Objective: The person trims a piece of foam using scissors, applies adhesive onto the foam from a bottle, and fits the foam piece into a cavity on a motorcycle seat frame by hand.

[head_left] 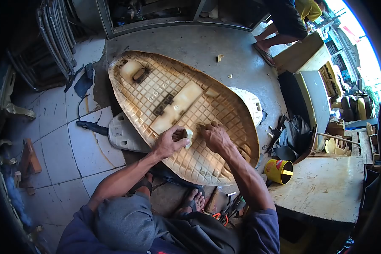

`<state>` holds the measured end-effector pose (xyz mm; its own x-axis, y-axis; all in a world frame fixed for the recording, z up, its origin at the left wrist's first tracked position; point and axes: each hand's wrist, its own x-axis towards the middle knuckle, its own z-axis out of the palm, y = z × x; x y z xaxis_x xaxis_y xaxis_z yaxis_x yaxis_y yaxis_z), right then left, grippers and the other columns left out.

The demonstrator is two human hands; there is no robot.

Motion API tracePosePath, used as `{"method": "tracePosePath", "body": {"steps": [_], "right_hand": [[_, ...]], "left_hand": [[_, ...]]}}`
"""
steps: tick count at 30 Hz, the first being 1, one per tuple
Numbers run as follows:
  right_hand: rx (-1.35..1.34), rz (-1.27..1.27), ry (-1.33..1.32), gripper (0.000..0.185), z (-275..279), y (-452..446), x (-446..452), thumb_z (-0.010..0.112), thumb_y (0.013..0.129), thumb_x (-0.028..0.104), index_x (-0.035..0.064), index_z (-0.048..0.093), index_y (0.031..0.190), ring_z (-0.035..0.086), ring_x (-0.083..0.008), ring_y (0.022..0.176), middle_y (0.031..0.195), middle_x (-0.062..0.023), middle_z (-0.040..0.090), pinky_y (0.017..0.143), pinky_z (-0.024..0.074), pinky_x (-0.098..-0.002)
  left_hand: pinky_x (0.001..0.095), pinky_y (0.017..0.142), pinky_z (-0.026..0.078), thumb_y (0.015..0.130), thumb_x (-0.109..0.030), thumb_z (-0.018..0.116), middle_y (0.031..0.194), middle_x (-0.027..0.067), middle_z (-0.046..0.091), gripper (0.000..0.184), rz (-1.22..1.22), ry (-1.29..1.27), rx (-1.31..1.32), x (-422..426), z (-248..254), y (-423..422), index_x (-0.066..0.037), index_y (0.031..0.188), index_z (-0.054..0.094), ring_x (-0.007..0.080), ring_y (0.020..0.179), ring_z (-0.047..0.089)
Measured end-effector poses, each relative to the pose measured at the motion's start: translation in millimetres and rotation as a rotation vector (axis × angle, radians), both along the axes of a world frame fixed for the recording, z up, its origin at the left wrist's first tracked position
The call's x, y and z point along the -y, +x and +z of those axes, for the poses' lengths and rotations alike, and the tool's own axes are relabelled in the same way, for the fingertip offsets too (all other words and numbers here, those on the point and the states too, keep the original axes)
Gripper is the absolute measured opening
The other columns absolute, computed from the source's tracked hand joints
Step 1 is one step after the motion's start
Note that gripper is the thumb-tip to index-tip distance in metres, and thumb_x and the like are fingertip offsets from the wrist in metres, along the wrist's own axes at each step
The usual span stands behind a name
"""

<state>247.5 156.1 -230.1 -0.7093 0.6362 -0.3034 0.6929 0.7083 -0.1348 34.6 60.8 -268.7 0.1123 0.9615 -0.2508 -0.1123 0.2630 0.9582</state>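
Observation:
A large, yellowed seat base [175,112] lies across the floor in front of me, its ribbed grid side facing up. Dark stains mark its middle and upper slots. My left hand [169,143] is closed, pinching a small pale piece of foam [189,138] between thumb and fingers just above the grid. On the right, my right hand [217,136] rests on the grid with its fingers curled down and pressed together. What those fingers hold, if anything, is hidden. Under the base, white moulded parts [123,132] stick out at both sides.
A yellow can [278,171] stands by a worn wooden table [321,186] at right. Tools lie near my feet [194,200]. Metal chair frames [57,42] lean at upper left. Another person [285,21] bends at upper right beside box-like cushions [302,53]. Foam scraps [220,57] dot the floor.

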Motion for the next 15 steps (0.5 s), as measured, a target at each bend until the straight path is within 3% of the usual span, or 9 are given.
{"method": "tracePosePath", "body": {"steps": [1,3,5,11,13,15], "right_hand": [[0.008,-0.002,0.002,0.022,4.6,1.8,5.2,0.058,0.087,0.019,0.0027,0.070,0.095,0.060,-0.0341,0.099,0.095,-0.0156,0.065,0.084,0.0487,-0.0452],[-0.387,-0.323,-0.249,0.017,14.7,10.1,27.9,0.058,0.089,0.015,0.0066,0.072,0.096,0.062,-0.0378,0.094,0.091,-0.0181,0.064,0.081,0.0494,-0.0467],[-0.558,-0.577,-0.049,0.017,-1.9,18.1,55.4,0.062,0.087,0.008,0.0070,0.071,0.101,0.062,-0.0385,0.092,0.090,-0.0185,0.063,0.081,0.0494,-0.0468],[-0.569,-0.611,0.086,0.025,2.8,24.6,69.4,0.063,0.086,0.009,0.0092,0.067,0.111,0.060,-0.0364,0.099,0.103,-0.0168,0.060,0.083,0.0484,-0.0459],[-0.316,-0.490,0.139,0.029,2.3,23.3,64.0,0.063,0.085,0.012,0.0118,0.067,0.113,0.059,-0.0355,0.103,0.108,-0.0159,0.059,0.086,0.0469,-0.0486],[-0.312,-0.496,0.178,0.028,-7.6,23.9,62.9,0.063,0.084,0.015,0.0131,0.068,0.111,0.060,-0.0342,0.102,0.104,-0.0151,0.062,0.089,0.0453,-0.0515]], "left_hand": [[0.0299,0.086,0.054,0.085,-0.026,0.078,0.103,0.0094,0.069,0.050,-0.002,0.002,0.008,1.0,4.8,-0.9,0.002,0.122,0.058,0.0162,0.094,0.067],[0.0298,0.091,0.052,0.087,-0.020,0.077,0.111,0.0092,0.065,0.051,-0.018,0.012,0.086,0.8,11.2,-2.6,0.003,0.127,0.054,0.0159,0.099,0.064],[0.0301,0.091,0.052,0.087,-0.020,0.078,0.113,0.0098,0.065,0.053,-0.040,-0.003,0.075,-0.1,3.3,0.0,0.002,0.128,0.054,0.0165,0.100,0.064],[0.0309,0.085,0.054,0.084,-0.024,0.079,0.105,0.0098,0.069,0.052,-0.089,0.065,-0.082,3.9,-0.9,11.9,0.001,0.124,0.058,0.0165,0.094,0.067],[0.0313,0.085,0.054,0.083,-0.024,0.079,0.105,0.0099,0.069,0.052,-0.101,0.077,-0.120,5.1,2.2,12.6,0.001,0.124,0.058,0.0170,0.094,0.067],[0.0313,0.085,0.054,0.083,-0.024,0.079,0.106,0.0100,0.069,0.052,-0.062,0.114,-0.148,5.6,5.8,11.9,0.001,0.124,0.058,0.0167,0.094,0.067]]}}
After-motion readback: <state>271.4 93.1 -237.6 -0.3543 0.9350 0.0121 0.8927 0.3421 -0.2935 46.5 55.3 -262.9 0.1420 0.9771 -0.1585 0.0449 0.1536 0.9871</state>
